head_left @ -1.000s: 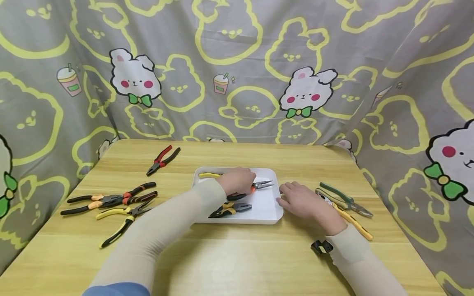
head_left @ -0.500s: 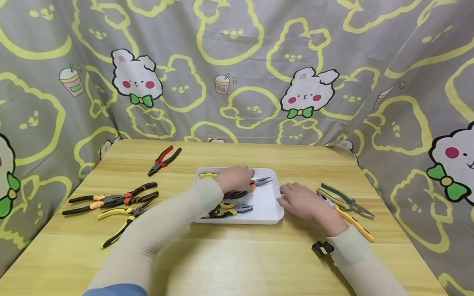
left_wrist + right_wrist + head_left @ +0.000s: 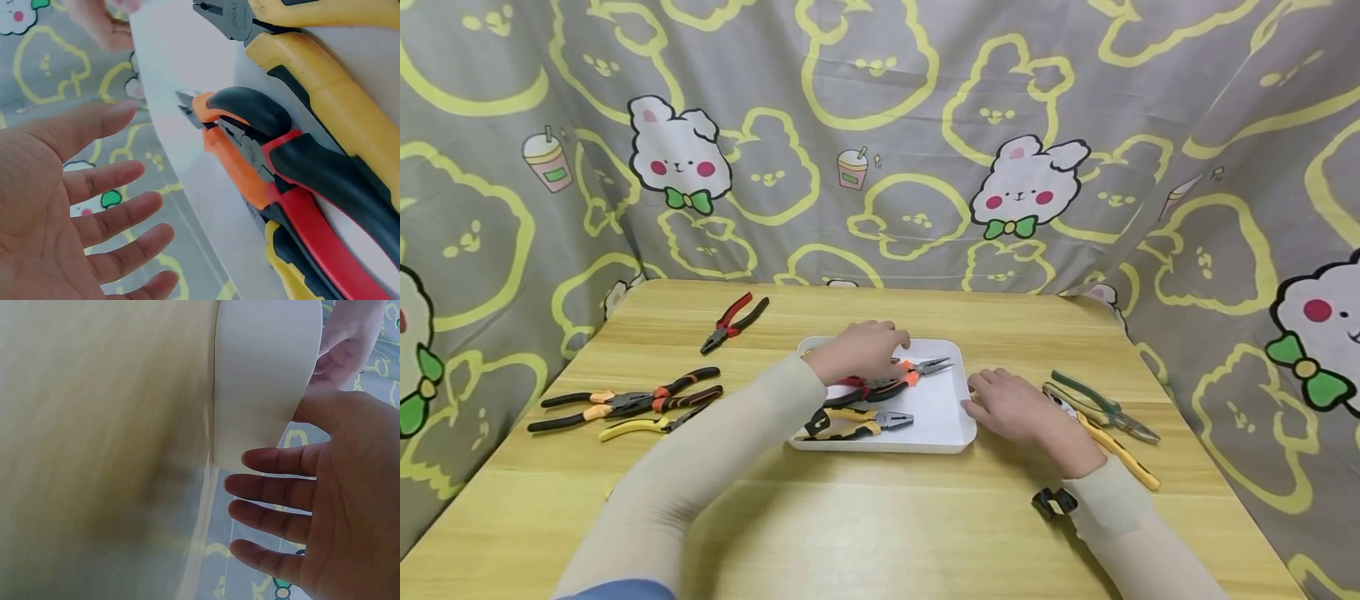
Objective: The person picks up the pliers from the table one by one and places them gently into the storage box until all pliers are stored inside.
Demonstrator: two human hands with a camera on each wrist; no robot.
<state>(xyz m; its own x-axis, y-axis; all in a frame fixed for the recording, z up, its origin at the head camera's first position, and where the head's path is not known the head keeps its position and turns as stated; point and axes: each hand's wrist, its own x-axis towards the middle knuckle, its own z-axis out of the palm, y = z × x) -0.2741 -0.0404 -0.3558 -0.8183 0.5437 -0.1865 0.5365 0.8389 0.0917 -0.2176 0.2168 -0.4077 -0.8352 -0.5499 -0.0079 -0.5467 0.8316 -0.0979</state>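
Head view: steady the white tray (image 3: 938, 419) with the right hand (image 3: 1011, 406); left wrist view: raise the left hand (image 3: 53, 200), fingers spread and empty, clear of the red-and-black pliers (image 3: 328, 237) lying in the tray; right wrist view: fingers apart, holding nothing, press the tray lightly.

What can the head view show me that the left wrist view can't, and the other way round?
Only the head view shows the green-handled pliers lying on the wooden table. Only the left wrist view shows the palm of the left hand, its fingers spread. Both show the white tray, the orange-and-black pliers in it, and the right hand.
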